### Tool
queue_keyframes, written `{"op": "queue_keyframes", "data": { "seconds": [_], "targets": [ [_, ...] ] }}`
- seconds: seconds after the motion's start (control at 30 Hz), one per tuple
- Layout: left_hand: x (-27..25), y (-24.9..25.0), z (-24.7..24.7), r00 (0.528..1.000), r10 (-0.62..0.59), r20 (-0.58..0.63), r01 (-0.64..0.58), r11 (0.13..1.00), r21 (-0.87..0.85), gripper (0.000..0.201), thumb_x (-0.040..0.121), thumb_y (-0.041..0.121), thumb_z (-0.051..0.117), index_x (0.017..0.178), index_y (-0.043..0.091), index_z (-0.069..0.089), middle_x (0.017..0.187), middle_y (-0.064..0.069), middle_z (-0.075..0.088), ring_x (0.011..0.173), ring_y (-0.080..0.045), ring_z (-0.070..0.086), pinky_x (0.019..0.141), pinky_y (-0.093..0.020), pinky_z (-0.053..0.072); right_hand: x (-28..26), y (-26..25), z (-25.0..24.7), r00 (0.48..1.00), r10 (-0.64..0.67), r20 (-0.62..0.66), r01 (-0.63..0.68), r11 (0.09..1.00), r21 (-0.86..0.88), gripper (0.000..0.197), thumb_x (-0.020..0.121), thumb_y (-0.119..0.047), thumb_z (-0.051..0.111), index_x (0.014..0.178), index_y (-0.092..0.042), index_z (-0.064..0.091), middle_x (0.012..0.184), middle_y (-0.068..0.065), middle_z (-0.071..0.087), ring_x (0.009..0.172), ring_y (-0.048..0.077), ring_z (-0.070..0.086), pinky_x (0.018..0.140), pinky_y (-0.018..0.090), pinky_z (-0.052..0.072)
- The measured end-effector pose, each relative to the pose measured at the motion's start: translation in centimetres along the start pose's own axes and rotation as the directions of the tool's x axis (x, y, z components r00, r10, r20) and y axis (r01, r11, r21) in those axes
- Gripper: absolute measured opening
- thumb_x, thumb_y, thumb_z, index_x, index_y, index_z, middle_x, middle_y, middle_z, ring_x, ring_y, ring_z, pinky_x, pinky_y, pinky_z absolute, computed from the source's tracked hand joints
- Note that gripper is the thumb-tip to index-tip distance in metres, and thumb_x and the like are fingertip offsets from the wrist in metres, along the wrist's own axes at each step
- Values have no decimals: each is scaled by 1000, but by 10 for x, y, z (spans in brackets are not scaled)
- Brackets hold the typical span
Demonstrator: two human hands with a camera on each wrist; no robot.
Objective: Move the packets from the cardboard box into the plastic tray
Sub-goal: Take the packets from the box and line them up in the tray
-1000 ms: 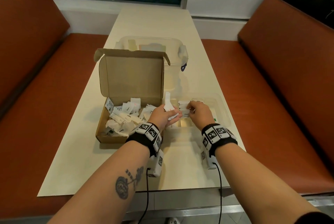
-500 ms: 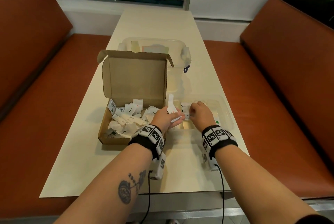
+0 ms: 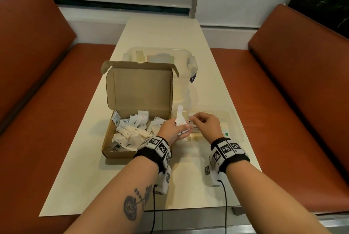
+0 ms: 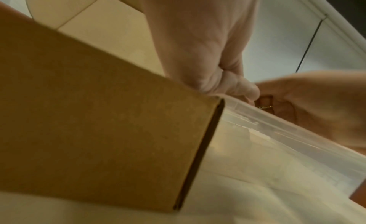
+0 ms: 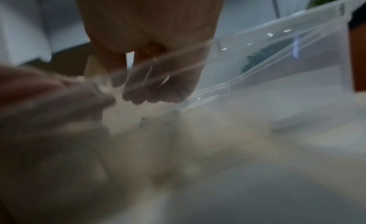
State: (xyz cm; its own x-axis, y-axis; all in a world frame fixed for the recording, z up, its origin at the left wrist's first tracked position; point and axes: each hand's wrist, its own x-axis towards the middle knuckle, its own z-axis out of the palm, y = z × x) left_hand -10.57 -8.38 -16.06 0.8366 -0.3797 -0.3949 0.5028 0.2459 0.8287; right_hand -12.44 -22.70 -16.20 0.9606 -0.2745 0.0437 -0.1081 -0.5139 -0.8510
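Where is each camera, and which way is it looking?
Head: worn on the head, looking forward and down the table at the box, tray, both forearms and hands.
Left wrist: under the left wrist, looking along the left hand past the box's side to the tray; the right hand shows too.
Right wrist: under the right wrist, looking along the right hand through the tray's clear wall; very blurred.
Shared: both wrist views show the tray and the right hand.

Upright box lid (image 3: 139, 90) and lidded tub (image 3: 181, 67) behind; bare tabletop (image 3: 188, 186) nearer.
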Motion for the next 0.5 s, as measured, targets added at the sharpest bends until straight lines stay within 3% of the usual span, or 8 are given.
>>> {"op": "queue_keyframes", "data": {
  "seconds": [0.1,0.17,0.2,0.23,0.3,0.4,0.5],
  "targets": [
    [0,-1,1,1000,19,23,-21,996,85,26,86,-2,64,111,-2,59,102,-19,68,78,-19,72,58,-16,53,1,-13,1,985,39,170,-51,996,68,14,84,-23,69,84,-9,72,79,3,69,75,12,61,71,21,48],
    [0,-1,1,999,19,26,-22,988,151,30,86,1,65,115,-3,59,102,-20,69,85,-25,70,71,-23,56,2,-17,0,971,48,234,-64,996,62,14,81,-20,72,86,-8,71,80,5,68,74,12,60,72,23,49],
    [0,-1,1,1000,15,27,-19,988,155,29,86,1,65,115,-3,59,99,-18,69,84,-25,71,78,-28,55,4,-18,0,971,52,234,-71,995,75,13,80,-18,73,85,-7,71,80,6,67,74,12,59,74,26,49],
    [0,-1,1,999,13,31,-18,990,141,28,87,1,64,114,-3,59,96,-16,69,81,-22,72,77,-26,56,4,-18,-1,972,53,228,-76,993,92,11,79,-16,74,83,-7,70,79,6,66,73,13,58,74,28,49],
    [-1,1,1,999,5,36,-9,994,108,25,88,1,63,112,-2,58,95,-12,68,74,-16,73,65,-19,57,6,-19,-3,975,49,218,-76,990,116,6,79,-12,73,78,-9,68,75,4,64,71,13,57,71,26,48],
    [-1,3,1,999,-31,5,31,995,91,21,91,5,60,111,-1,56,93,-12,68,77,-16,72,59,-14,54,10,-18,-5,986,50,161,-66,993,94,6,83,-13,69,80,-12,64,73,3,63,68,13,57,68,24,48],
    [-2,4,3,998,-48,-40,52,993,108,23,95,7,55,114,-4,49,89,-15,68,79,-17,71,55,-13,53,12,-11,-13,997,73,19,-75,994,80,7,90,-17,61,84,-14,57,67,2,61,58,13,54,50,21,47]
  ]
}}
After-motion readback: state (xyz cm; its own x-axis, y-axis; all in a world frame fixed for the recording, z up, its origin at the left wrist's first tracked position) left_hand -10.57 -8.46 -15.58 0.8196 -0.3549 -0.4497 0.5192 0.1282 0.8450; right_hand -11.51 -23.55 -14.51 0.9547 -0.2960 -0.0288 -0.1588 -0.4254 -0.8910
